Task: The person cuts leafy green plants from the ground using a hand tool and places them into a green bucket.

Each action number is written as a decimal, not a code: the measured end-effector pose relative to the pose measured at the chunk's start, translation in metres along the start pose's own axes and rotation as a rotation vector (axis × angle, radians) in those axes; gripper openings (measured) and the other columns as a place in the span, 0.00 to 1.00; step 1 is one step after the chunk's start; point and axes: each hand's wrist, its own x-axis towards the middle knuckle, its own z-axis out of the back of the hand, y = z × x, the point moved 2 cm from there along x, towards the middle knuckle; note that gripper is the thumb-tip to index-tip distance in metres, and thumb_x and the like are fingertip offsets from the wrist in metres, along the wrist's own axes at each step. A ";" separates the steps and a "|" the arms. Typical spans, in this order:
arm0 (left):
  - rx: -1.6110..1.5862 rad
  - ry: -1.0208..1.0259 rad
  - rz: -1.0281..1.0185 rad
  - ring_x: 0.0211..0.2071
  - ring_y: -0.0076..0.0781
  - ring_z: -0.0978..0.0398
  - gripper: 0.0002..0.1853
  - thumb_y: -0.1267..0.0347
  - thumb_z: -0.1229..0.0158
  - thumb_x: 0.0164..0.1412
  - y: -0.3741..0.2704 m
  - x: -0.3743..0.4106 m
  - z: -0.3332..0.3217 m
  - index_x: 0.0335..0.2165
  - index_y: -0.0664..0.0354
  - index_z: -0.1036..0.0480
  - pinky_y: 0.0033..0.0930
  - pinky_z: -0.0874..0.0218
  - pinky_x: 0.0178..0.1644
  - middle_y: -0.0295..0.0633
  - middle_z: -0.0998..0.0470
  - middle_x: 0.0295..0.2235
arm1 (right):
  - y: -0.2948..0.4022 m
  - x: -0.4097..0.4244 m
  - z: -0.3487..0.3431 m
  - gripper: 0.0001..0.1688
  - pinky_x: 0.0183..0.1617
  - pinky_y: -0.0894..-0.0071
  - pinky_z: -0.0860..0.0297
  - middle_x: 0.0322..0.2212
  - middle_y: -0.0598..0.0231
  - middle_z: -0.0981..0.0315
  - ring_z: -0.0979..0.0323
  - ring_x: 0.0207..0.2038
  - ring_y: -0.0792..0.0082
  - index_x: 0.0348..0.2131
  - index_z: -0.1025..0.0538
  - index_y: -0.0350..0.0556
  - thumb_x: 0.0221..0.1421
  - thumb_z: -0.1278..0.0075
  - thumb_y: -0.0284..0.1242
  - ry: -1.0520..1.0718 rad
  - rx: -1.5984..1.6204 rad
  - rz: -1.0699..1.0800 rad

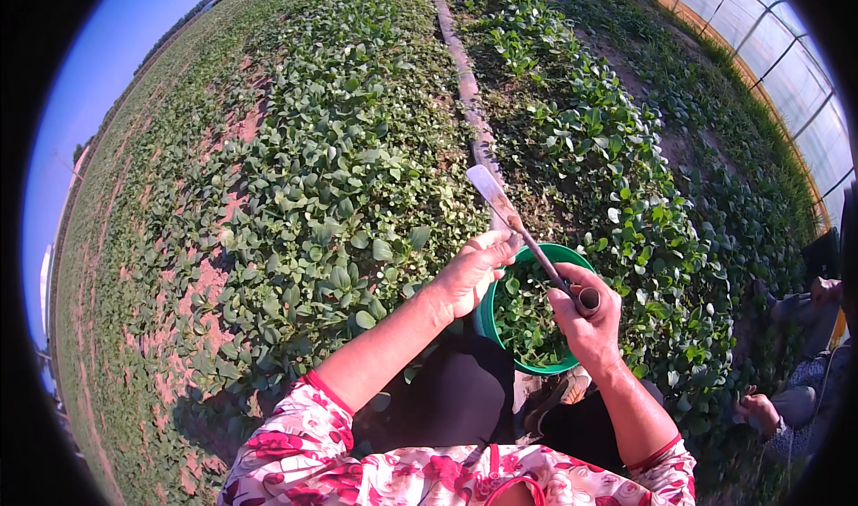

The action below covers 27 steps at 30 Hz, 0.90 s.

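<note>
My right hand (590,315) is closed around the tubular metal handle of a small hand tool (531,241) with a flat, soil-stained blade pointing up and away to the left. Beside the tool's neck, above the bucket's left rim, is my left hand (477,271), its fingers bent; whether they touch the metal or pinch something small, I cannot tell. Below both hands a green plastic bucket (496,335) stands between my knees, partly filled with picked green leaves (526,318).
Leafy green plants (348,204) grow in beds on both sides of a narrow pale strip (466,83). A plastic-covered greenhouse (784,50) runs along the right. At the lower right edge another person's hand (759,409) and patterned sleeve show.
</note>
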 end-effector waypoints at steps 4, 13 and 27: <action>0.243 -0.254 0.483 0.60 0.41 0.47 0.46 0.57 0.31 0.46 0.054 0.015 0.027 0.56 0.63 0.47 0.52 0.55 0.60 0.53 0.44 0.58 | -0.017 0.021 0.033 0.16 0.22 0.86 0.45 0.16 0.80 0.38 0.44 0.19 0.89 0.39 0.25 0.39 0.49 0.45 0.25 -0.193 -0.042 -0.027; 0.558 -0.467 0.474 0.26 0.38 0.26 0.18 0.78 0.49 0.44 0.143 0.046 0.083 0.38 0.66 0.40 0.44 0.28 0.24 0.46 0.31 0.30 | -0.019 0.011 0.057 0.16 0.22 0.84 0.46 0.15 0.81 0.39 0.43 0.19 0.87 0.40 0.24 0.44 0.48 0.44 0.25 -0.327 -0.057 -0.011; 0.397 -0.334 0.453 0.29 0.41 0.24 0.15 0.76 0.53 0.45 0.006 0.120 0.097 0.36 0.66 0.34 0.49 0.27 0.36 0.44 0.27 0.29 | -0.019 -0.011 0.100 0.16 0.21 0.89 0.51 0.16 0.82 0.37 0.45 0.19 0.92 0.41 0.25 0.43 0.48 0.45 0.21 -0.563 -0.002 -0.075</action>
